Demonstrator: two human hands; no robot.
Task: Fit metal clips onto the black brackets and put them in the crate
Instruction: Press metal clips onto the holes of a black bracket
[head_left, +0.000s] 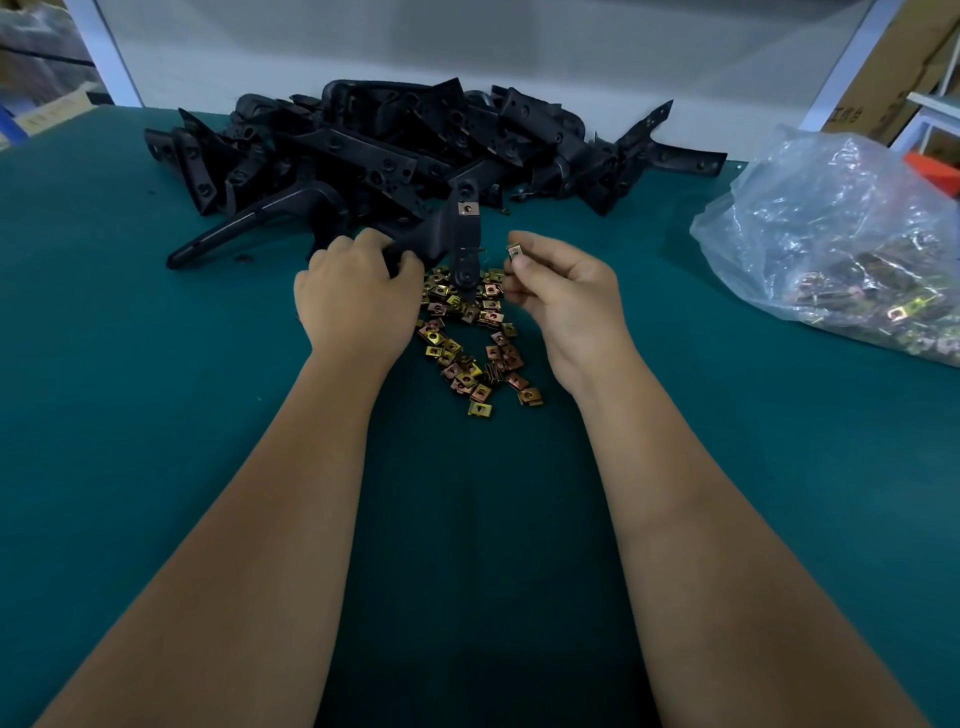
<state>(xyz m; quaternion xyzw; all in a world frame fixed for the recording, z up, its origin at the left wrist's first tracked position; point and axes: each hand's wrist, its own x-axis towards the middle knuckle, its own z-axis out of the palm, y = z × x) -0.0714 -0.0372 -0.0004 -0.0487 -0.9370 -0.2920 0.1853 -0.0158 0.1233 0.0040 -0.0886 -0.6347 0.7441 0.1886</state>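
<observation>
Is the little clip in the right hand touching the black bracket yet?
Apart. The head view shows green table between the clip pinched in the right hand and the bracket held by the left hand.

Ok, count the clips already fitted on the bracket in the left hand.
1 shows: a fitted clip near the upper end of the held bracket, which the left hand grips. The right hand pinches a loose clip, not yet fitted. Hidden faces may carry more.
</observation>
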